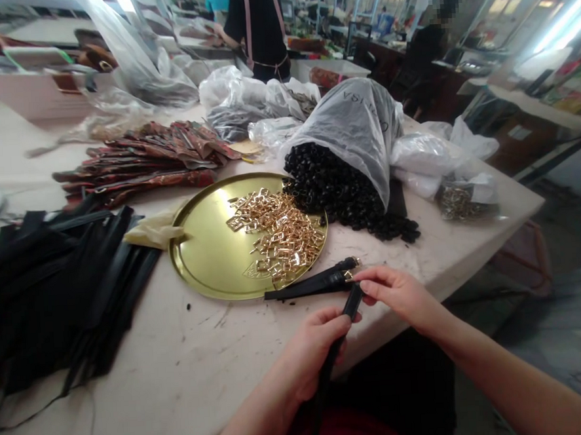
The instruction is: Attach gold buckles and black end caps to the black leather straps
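A black strap (334, 347) runs up from my lap between both hands. My left hand (322, 337) is closed round it a little below its upper end. My right hand (393, 293) pinches that upper end between thumb and fingers; a small gold bit shows at the fingertips, too small to make out fully. Just beyond my hands, finished-looking black straps (314, 283) with gold buckles at one end lie on the table. Behind them a round gold tray (198, 249) holds a heap of gold buckles (282, 234).
A plastic bag (348, 115) spills small black pieces (328, 185) onto the tray's right edge and the table (220, 359). Black straps (68, 277) are piled at left, patterned strips (144, 161) behind. A clear bag of metal parts (461, 200) lies right. A person (259, 32) stands beyond.
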The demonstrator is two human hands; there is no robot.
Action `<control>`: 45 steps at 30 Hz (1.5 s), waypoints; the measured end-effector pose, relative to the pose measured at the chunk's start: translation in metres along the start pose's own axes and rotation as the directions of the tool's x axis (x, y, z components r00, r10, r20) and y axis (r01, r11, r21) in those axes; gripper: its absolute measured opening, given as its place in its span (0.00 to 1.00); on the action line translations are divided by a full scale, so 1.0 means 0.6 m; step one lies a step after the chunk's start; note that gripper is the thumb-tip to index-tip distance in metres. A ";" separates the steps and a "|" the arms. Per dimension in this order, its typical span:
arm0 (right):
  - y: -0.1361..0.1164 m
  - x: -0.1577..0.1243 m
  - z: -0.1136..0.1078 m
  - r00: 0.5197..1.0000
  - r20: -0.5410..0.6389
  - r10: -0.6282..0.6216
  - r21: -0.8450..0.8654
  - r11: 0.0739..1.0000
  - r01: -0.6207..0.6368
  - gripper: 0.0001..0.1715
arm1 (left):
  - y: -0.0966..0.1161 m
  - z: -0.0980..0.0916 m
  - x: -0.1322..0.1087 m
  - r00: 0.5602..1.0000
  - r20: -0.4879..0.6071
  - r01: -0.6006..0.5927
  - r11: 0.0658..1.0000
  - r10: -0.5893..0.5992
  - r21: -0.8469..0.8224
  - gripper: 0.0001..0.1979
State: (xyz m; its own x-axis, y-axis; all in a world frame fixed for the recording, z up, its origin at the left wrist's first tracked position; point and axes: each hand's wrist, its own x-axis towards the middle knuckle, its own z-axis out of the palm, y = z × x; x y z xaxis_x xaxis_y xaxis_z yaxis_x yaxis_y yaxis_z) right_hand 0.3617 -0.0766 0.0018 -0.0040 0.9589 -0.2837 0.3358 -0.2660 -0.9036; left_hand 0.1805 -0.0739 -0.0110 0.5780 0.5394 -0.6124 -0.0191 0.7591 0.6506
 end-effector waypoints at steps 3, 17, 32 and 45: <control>-0.006 0.000 -0.003 0.999 0.042 0.007 -0.076 0.997 -0.004 0.14 | -0.001 -0.002 -0.003 1.000 -0.021 0.009 0.994 -0.007 0.107 0.12; -0.015 -0.033 0.027 0.996 0.035 -0.077 0.244 0.967 0.066 0.22 | -0.014 0.013 -0.011 0.913 -0.121 -0.356 0.906 0.389 0.228 0.12; -0.052 0.092 0.037 0.931 -0.018 -0.364 -0.463 0.829 0.315 0.15 | 0.027 -0.037 -0.032 0.879 -0.218 -0.403 0.905 0.424 0.136 0.14; -0.050 0.262 0.054 0.991 0.049 -0.124 -0.852 0.512 0.107 0.11 | 0.034 -0.067 -0.015 0.903 -0.271 -0.345 0.938 0.333 0.003 0.17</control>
State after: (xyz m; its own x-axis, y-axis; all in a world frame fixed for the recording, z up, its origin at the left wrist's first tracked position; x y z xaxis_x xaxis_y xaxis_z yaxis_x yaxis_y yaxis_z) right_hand 0.3206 0.0790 -0.0262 -0.0920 0.9785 -0.1845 0.9743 0.0502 -0.2197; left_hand 0.1420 -0.0484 -0.0104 0.2944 0.8388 -0.4581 -0.2152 0.5252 0.8234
